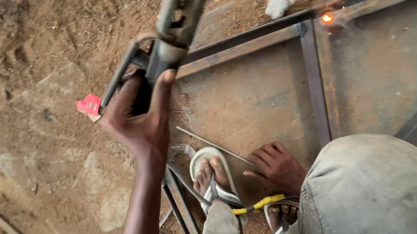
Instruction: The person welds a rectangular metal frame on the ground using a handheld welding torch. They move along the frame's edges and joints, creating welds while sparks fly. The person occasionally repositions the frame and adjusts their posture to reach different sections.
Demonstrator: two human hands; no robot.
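Head view: left hand (143,118) is gripping the welding holder (165,47); right hand (275,167), loosely open, is reaching for the rod (214,145). Glowing weld (327,18) could burn bare skin.

The single head-worn camera is looking steeply down from close above the person's raised left hand (143,118) and lower right hand (275,167), facing the sandy ground (37,156) and steel frame (315,91) just ahead of the sandalled feet (211,177).
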